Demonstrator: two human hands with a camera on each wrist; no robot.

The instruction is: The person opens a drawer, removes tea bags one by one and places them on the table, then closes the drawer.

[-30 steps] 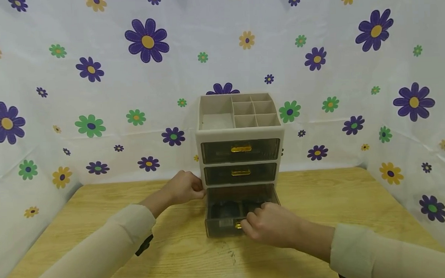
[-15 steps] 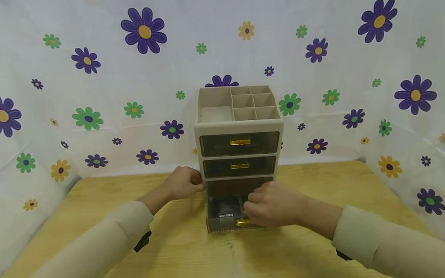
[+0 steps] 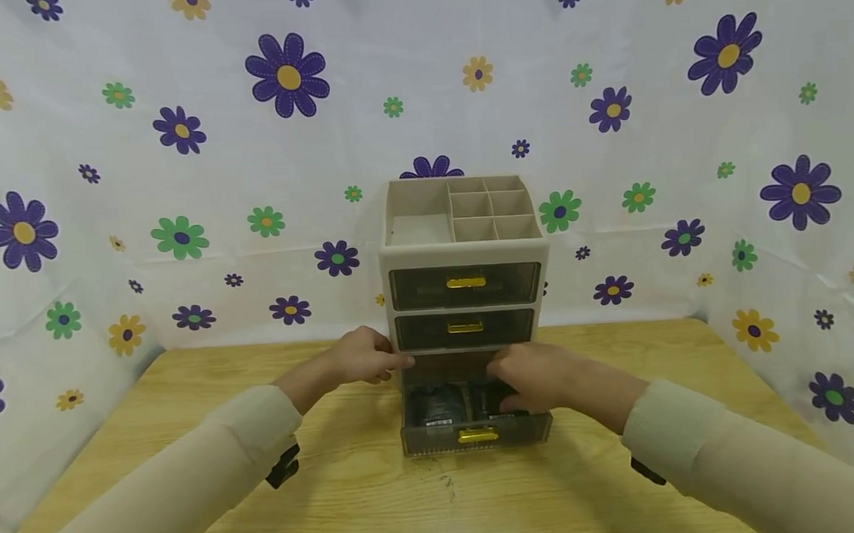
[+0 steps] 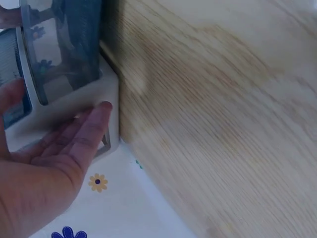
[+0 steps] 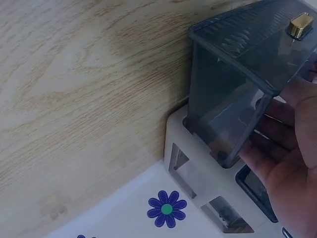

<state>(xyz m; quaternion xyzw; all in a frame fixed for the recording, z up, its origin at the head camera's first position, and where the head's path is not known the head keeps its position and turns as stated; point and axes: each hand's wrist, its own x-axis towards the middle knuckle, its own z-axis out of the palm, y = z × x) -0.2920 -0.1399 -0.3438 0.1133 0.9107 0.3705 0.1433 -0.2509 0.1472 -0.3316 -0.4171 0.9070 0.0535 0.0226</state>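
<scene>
A beige desktop organizer (image 3: 462, 254) stands on the table, its smoky see-through bottom drawer (image 3: 433, 439) pulled out. Dark items (image 3: 435, 405) lie inside, one with a small white label. My right hand (image 3: 540, 375) reaches over the drawer's right side, fingers inside it near the dark contents; in the right wrist view its fingers (image 5: 275, 136) look loosely extended. My left hand (image 3: 359, 355) is at the organizer's lower left side; the left wrist view shows its fingers (image 4: 91, 126) straight against the beige side wall. The right fingertips are partly hidden.
Two upper drawers (image 3: 466, 328) with gold handles are closed. The organizer's top has divided compartments (image 3: 494, 209). A flower-printed cloth (image 3: 218, 148) hangs behind and at both sides of the wooden table (image 3: 336, 489).
The bottom drawer has come out slightly further. My right hand has left the gold handle and moved into the drawer. My left hand's fingers have straightened at the organizer's side.
</scene>
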